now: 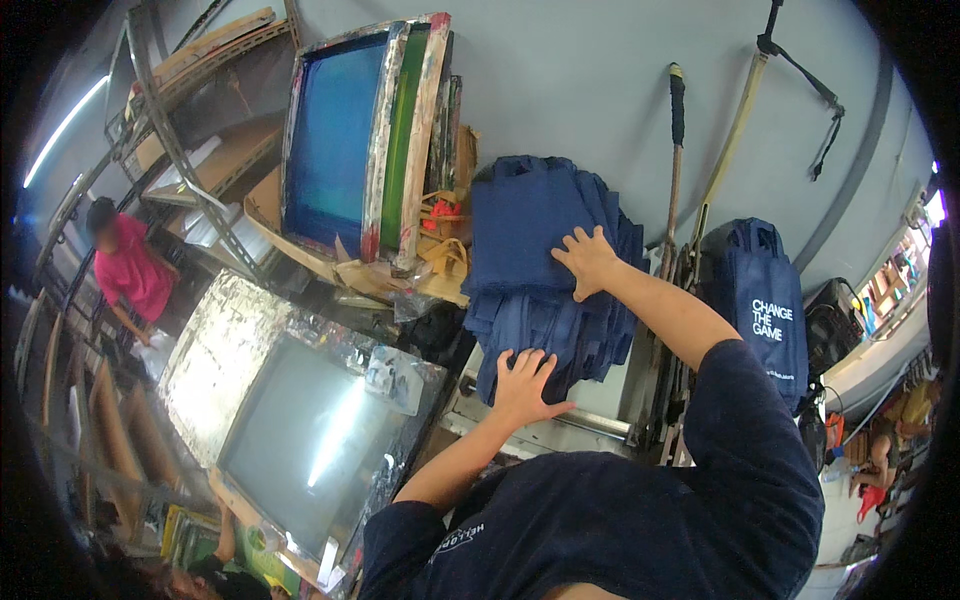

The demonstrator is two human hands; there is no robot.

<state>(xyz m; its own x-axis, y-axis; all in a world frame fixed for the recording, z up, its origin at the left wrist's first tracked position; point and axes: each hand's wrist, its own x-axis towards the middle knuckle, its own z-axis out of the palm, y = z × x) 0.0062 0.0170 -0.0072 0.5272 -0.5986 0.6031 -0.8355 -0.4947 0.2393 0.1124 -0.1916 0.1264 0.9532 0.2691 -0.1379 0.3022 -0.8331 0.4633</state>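
A thick pile of navy fabric tote bags (525, 225) stands in front of me against the grey wall, its lower bags fanned out in loose folds. My right hand (588, 262) rests with spread fingers on the upper bags, near their right side. Lower down, my left hand (525, 388) lies with fingers apart on the near folds of the pile. Neither hand grips anything that I can see. Another bundle of navy tote bags (755, 290), with white print and handles upward, is to the right of my right arm.
Framed printing screens (340, 140), blue and green, lean at the back left. A glossy framed screen (310, 420) lies on a table to my left. Long poles (675, 160) lean on the wall. A person in a pink shirt (135, 265) stands far left; another is partly visible at lower left.
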